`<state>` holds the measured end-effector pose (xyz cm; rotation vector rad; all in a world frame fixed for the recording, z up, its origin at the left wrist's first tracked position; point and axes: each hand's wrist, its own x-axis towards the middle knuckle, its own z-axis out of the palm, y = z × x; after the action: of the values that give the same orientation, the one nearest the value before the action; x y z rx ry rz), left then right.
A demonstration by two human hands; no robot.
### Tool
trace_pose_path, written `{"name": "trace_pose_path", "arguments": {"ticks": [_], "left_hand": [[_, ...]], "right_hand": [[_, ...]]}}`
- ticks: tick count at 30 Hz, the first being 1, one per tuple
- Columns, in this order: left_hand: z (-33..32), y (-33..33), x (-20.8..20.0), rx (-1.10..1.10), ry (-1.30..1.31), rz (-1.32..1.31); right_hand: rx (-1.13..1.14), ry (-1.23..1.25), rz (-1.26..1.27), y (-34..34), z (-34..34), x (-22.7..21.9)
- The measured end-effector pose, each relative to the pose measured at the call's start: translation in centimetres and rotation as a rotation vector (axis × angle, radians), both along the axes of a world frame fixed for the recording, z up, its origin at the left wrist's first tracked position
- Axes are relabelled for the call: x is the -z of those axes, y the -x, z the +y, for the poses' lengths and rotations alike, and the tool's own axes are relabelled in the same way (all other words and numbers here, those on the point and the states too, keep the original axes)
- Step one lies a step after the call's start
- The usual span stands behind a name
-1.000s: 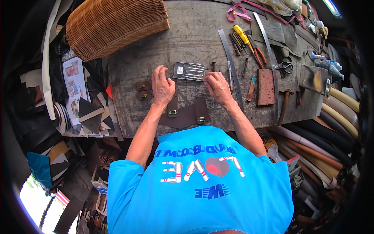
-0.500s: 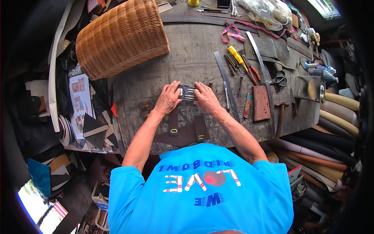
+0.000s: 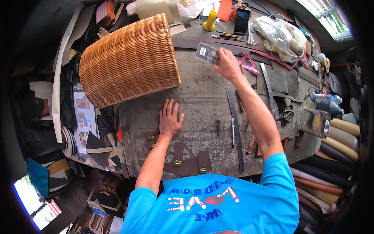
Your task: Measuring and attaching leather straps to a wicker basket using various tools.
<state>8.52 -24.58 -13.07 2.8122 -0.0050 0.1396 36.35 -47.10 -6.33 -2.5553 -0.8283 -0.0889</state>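
My right hand (image 3: 227,64) reaches to the far side of the worn wooden workbench (image 3: 202,97), gripping a small clear flat packet (image 3: 206,52) with a dark card inside. My left hand (image 3: 170,119) lies flat on the bench top, fingers spread, holding nothing. Near the front edge, just below my left wrist, lies a dark brown leather piece with brass buckles (image 3: 189,163). A long metal ruler (image 3: 235,123) runs along the bench beside my right forearm.
A large wicker basket (image 3: 130,60) lies on its side at the bench's far left. Scissors (image 3: 287,114), a second steel ruler (image 3: 269,91), pink straps (image 3: 249,64), a yellow cup (image 3: 210,20), a phone (image 3: 242,21) and a plastic bag (image 3: 278,37) crowd the right and back. Leather rolls (image 3: 339,136) stack at right.
Both hands were together on the small packet at the bench's middle. Now my right hand has carried it to the far side, and my left hand rests flat on the wood.
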Motion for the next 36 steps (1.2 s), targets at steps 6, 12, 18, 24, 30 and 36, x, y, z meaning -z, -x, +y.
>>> {"name": "trace_pose_path", "arguments": {"ticks": [6,12,18,24,30,36], "left_hand": [[0.2,-0.7,-0.3,0.0,0.049,0.025],[0.2,-1.0,-0.5,-0.001,0.017,0.016],[-0.1,0.2,0.0,0.023,0.004,-0.002],[0.3,1.3,0.0,-0.022,0.039,-0.06],[4.7,-2.2,2.2,0.174,0.405,-0.18],[14.1,4.4,-5.7,-0.093,0.995,-0.058]], "right_hand": [[-0.123,0.151,0.0,-14.5,8.3,1.9],[-0.182,0.304,-0.088,-18.9,12.0,4.0],[-0.048,0.117,-0.245,-10.2,8.5,4.4],[0.068,-0.31,0.111,18.4,0.5,2.3],[0.369,-0.302,0.419,40.5,-6.4,0.1],[0.508,-0.23,0.305,48.8,-8.8,2.6]]}}
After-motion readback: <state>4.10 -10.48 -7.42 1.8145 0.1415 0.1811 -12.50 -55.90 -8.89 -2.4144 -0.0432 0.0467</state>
